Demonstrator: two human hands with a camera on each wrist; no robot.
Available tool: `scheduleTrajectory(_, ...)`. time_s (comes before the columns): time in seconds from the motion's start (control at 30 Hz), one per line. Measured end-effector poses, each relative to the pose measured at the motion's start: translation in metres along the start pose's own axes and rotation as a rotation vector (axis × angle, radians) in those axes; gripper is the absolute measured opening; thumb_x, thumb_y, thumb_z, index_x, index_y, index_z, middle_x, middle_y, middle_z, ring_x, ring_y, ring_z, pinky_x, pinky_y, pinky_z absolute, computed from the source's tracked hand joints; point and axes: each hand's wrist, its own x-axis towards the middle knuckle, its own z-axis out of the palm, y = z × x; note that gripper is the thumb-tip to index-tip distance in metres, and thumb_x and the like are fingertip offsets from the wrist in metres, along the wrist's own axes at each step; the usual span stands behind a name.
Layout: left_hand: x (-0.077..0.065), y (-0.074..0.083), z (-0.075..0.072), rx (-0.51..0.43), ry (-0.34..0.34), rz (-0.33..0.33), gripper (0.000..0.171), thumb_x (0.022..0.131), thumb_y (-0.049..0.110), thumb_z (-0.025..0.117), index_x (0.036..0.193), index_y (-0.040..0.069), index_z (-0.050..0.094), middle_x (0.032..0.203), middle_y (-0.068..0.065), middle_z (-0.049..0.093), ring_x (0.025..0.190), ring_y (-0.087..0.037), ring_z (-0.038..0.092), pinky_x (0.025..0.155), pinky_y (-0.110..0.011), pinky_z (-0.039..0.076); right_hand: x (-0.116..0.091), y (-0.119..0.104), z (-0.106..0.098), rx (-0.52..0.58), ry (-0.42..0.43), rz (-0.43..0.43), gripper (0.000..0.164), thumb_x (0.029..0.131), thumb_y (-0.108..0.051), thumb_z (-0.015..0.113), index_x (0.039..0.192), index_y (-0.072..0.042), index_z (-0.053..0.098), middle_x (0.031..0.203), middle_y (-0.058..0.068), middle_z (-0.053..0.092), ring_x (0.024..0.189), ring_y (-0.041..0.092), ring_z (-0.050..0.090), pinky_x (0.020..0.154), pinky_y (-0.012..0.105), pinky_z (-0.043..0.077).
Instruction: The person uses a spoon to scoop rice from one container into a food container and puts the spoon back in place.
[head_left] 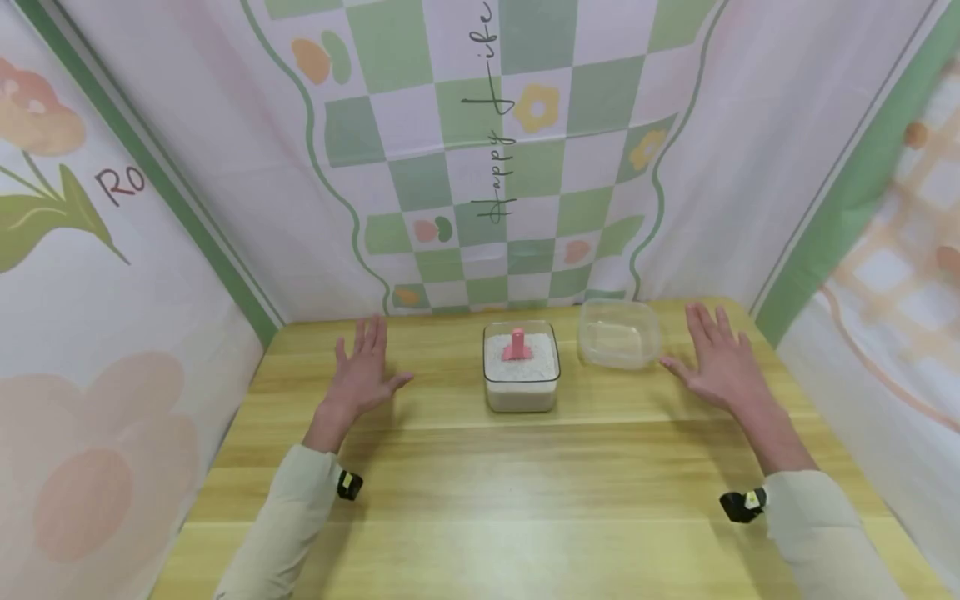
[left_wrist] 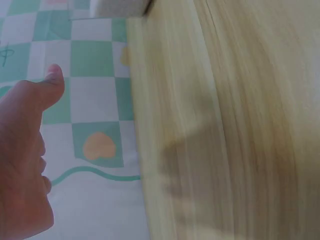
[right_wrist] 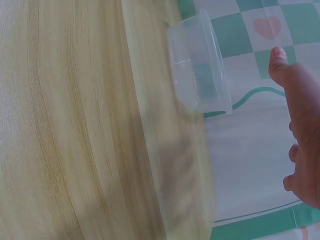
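In the head view a clear square container (head_left: 522,396) full of white grains stands mid-table, and a pink scoop (head_left: 517,346) sticks up out of the grains. To its right is a translucent plastic box (head_left: 618,335) with nothing visible inside. My left hand (head_left: 363,375) is held over the table left of the grain container, fingers straight and thumb out, touching neither. My right hand (head_left: 722,362) is spread just right of the plastic box, its thumb near the rim. Both wrist views show the hands raised above the tabletop, holding nothing.
The wooden table (head_left: 480,500) runs back to a checkered curtain (head_left: 480,167). Printed cloth panels close off the left (head_left: 112,375) and right (head_left: 885,292) sides. A small black device (head_left: 742,505) sits at the right cuff, another (head_left: 348,484) at the left cuff.
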Motion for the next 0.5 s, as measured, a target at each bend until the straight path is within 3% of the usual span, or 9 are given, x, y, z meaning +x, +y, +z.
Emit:
scheduleTrajectory(0.27, 0.009, 0.017, -0.003, -0.033, -0.042, 0.134, 0.102, 0.098, 0.057, 0.053, 0.158, 0.000, -0.006, 0.166, -0.017, -0.013, 0.155, -0.035, -0.009, 0.121, -0.064, 0.000, -0.002, -0.001, -0.005, 0.028, 0.009, -0.023, 0.094, 0.101, -0.053, 0.047, 0.159, 0.000, -0.003, 0.165, 0.025, -0.002, 0.151, 0.048, -0.006, 0.111, 0.076, 0.009)
scheduleTrajectory(0.5, 0.018, 0.039, -0.007, 0.027, -0.078, 0.243, 0.101, 0.098, 0.063, 0.045, 0.158, 0.002, -0.009, 0.167, -0.014, -0.013, 0.156, -0.031, -0.009, 0.122, -0.063, 0.008, -0.004, -0.010, -0.011, 0.048, 0.011, -0.072, 0.092, 0.101, -0.052, 0.049, 0.159, -0.001, 0.000, 0.165, 0.027, 0.004, 0.151, 0.049, 0.004, 0.115, 0.071, 0.012)
